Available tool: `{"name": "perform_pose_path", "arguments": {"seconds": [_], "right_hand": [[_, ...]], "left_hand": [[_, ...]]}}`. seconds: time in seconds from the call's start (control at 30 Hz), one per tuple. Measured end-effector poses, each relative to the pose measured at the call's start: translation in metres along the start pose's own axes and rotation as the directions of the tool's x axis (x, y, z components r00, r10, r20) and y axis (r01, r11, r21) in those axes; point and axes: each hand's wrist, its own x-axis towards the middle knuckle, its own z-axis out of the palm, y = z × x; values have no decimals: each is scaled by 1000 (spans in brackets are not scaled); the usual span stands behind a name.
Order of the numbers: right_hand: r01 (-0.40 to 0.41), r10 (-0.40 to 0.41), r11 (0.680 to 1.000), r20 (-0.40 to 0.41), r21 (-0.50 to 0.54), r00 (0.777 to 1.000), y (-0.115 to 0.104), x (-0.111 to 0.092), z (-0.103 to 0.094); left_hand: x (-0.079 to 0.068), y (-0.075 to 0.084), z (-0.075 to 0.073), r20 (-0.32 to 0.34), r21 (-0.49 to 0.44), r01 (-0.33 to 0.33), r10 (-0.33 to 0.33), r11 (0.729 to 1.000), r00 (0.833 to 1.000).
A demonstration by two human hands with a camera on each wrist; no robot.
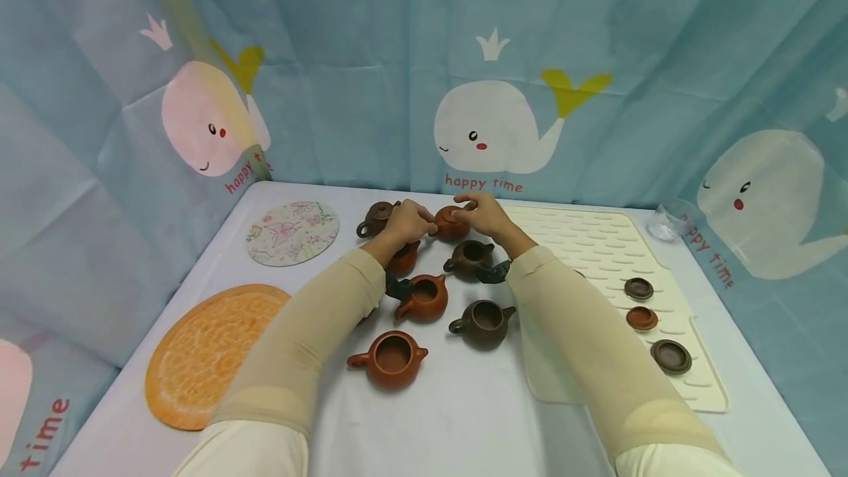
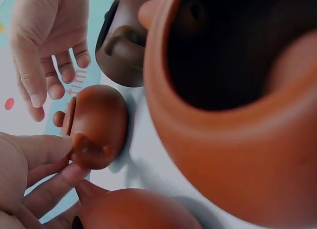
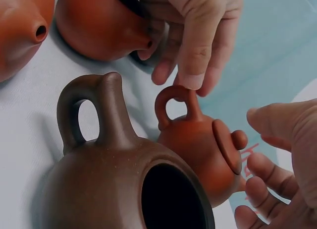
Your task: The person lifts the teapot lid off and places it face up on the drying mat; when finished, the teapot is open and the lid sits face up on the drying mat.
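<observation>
My left hand [image 1: 411, 223] pinches the handle of a small red-brown clay teapot [image 1: 451, 227] between thumb and fingers. That teapot has its lid [image 3: 226, 145] on, with a round knob [image 3: 239, 139]. Around the lid side, my right hand [image 3: 292, 164] hovers with loosely bent, spread fingers, apart from the knob in the right wrist view. Just in front stands a lidless dark brown teapot [image 1: 472, 260]. Under my left wrist is an orange-brown teapot [image 1: 403, 260], partly hidden by the arm. Left of my left hand sits a dark teapot [image 1: 377, 216] with a lid.
Nearer stand lidless teapots, two reddish [image 1: 427, 299] and one dark [image 1: 484, 326]. A cream ridged mat [image 1: 550, 381] at right bears several lids [image 1: 639, 288]. At left lie an orange round mat [image 1: 205, 344] and a floral one [image 1: 291, 234]. A clear glass bowl [image 1: 669, 219] stands back right.
</observation>
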Motion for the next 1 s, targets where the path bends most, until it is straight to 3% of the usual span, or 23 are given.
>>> {"name": "perform_pose_path", "arguments": {"seconds": [0.37,0.57,0.77,1.0], "right_hand": [[-32,30,998,-44,-52,999,5,5,7],[-9,-2,990,-81,-140,997,3,8,13],[25,-62,960,-124,-279,990,2,10,17],[93,-148,943,-151,-321,977,-1,8,19]], "left_hand": [[4,-2,4,-18,60,-34,35,998,999],[5,-4,4,-38,74,-45,48,996,998],[3,-2,4,-43,63,-40,43,997,998],[2,-3,3,-46,65,-36,39,997,998]]}}
